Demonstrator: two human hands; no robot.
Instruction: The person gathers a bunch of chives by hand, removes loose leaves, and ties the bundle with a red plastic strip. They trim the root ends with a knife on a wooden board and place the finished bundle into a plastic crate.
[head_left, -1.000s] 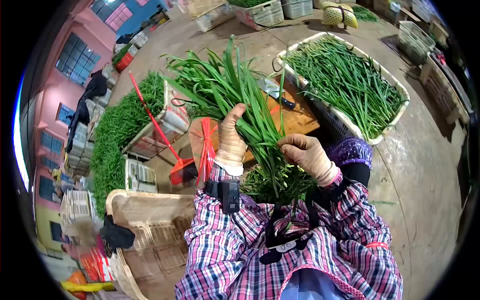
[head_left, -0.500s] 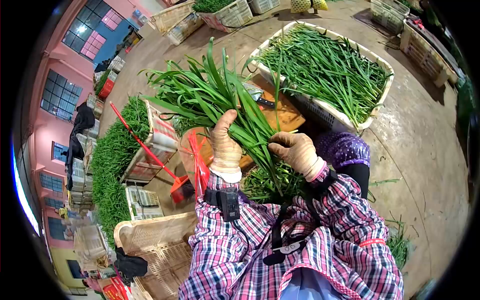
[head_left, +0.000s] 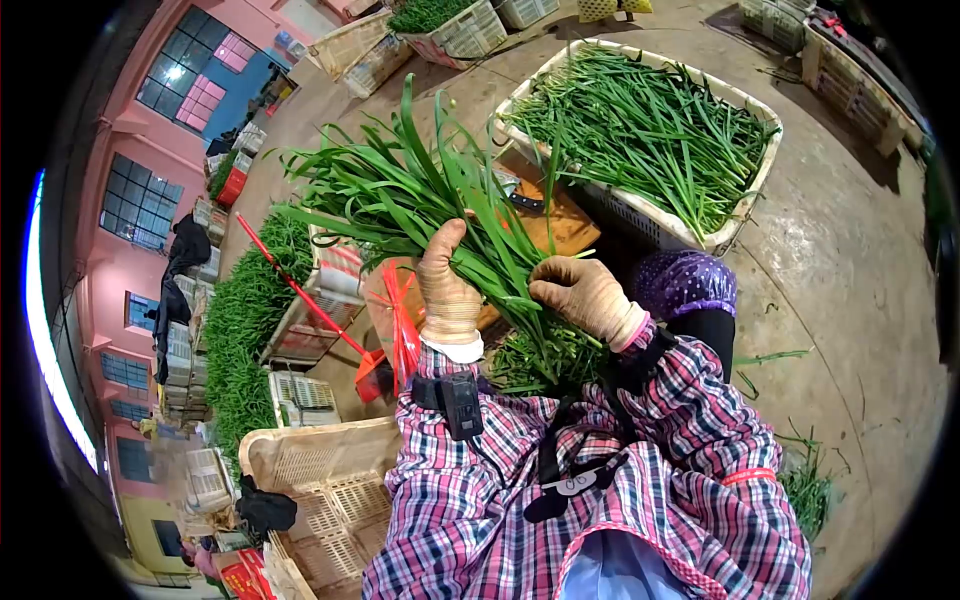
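Observation:
My left hand (head_left: 450, 290), in a striped, stained work glove, is closed around a large bunch of garlic chives (head_left: 395, 190), thumb up on top of the leaves. The leaves fan out to the upper left, and the stems run down to the right. Beside those stems my gloved right hand (head_left: 590, 298) is closed, thumb and fingers pinched together at the bunch's edge. What lies between these fingertips is mostly hidden. More greens (head_left: 540, 360) lie below the hands by my lap. A knife with a black handle (head_left: 527, 203) rests on a wooden board (head_left: 570, 225) behind the bunch.
A white crate (head_left: 770, 165) heaped with cut greens stands ahead to the right. At left are a red-handled dustpan (head_left: 374, 378), red ties (head_left: 400, 325), a crate of greens (head_left: 250, 320) and a plastic crate (head_left: 270, 450). Loose greens (head_left: 808, 490) lie on the floor at right.
My right hand has shifted slightly left and up along the bunch, fingers still pinched. My left hand keeps its hold. The view has turned a little.

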